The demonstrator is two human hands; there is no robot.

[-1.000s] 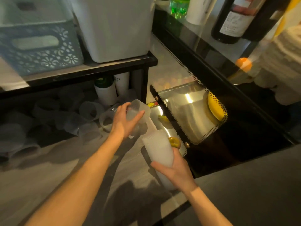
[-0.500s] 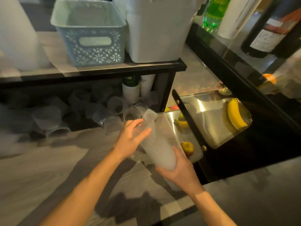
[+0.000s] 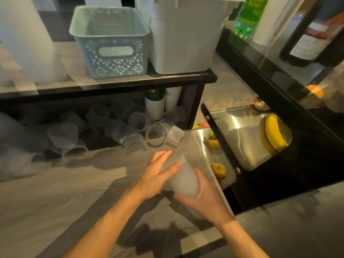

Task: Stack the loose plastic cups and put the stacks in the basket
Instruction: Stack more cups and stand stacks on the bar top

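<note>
Presently, both hands are engaged on one stack of frosted plastic cups (image 3: 183,180), held tilted above the wood-grain counter (image 3: 55,202) just right of centre. The right hand (image 3: 204,199) has its fingers and thumb curled round the lower end of the stack, at about 5 o'clock from its middle. The left hand (image 3: 158,174) lies against the upper end at about 10 o'clock, fingers extended along the ribbed rim with the thumb laid across the cup wall; whether it grips or merely presses cannot be told. At 12 o'clock from the hands, loose clear cups (image 3: 134,140) lie scattered on their sides under a black shelf (image 3: 130,83), most with their mouths facing the viewer; a ribbed one (image 3: 174,135) lies nearest, at the pile's right end. Two upright white paper cup stacks (image 3: 162,107) stand behind the pile. On the shelf top, at 11 o'clock, sits the pale blue openwork basket (image 3: 111,51), touching a white bin (image 3: 186,38) on its right. At 3 o'clock, behind glass, a display case holds a banana (image 3: 272,132) on a steel tray (image 3: 242,138), with an apple (image 3: 218,170) lower down close to the right hand. A green bottle (image 3: 249,17) and dark wine bottle (image 3: 307,45) stand at 1 o'clock.
</note>
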